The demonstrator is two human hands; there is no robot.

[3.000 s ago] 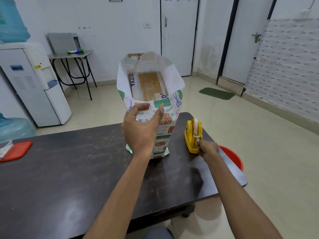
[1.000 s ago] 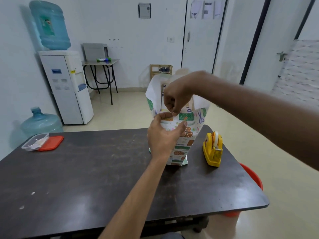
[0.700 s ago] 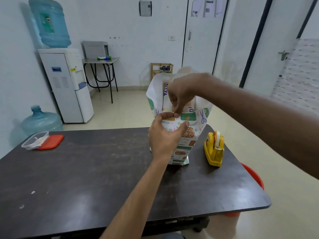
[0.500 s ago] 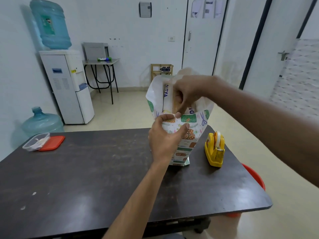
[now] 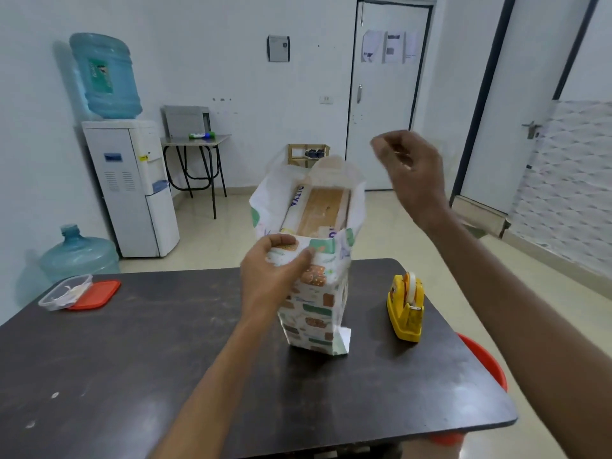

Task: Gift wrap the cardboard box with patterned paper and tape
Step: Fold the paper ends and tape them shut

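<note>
The cardboard box [image 5: 326, 210] stands upright on the dark table [image 5: 149, 359], wrapped in a sleeve of patterned paper [image 5: 314, 309] whose white inner flaps rise open above the box top. My left hand [image 5: 275, 276] grips the near top edge of the paper, thumb and fingers curled over it. My right hand [image 5: 409, 170] is raised in the air above and to the right of the box, fingers curled, touching nothing; it is blurred and I see nothing in it. A yellow tape dispenser [image 5: 405, 306] sits on the table right of the box.
A clear container with a red lid [image 5: 79, 293] lies at the table's far left. A red bucket [image 5: 486, 362] stands on the floor past the right edge. A water dispenser [image 5: 132, 187] and a spare bottle [image 5: 77, 253] stand by the left wall.
My right hand, which was pinching at the paper's near top edge beside my left thumb, has lifted away up and to the right. My left hand keeps its hold on the paper.
</note>
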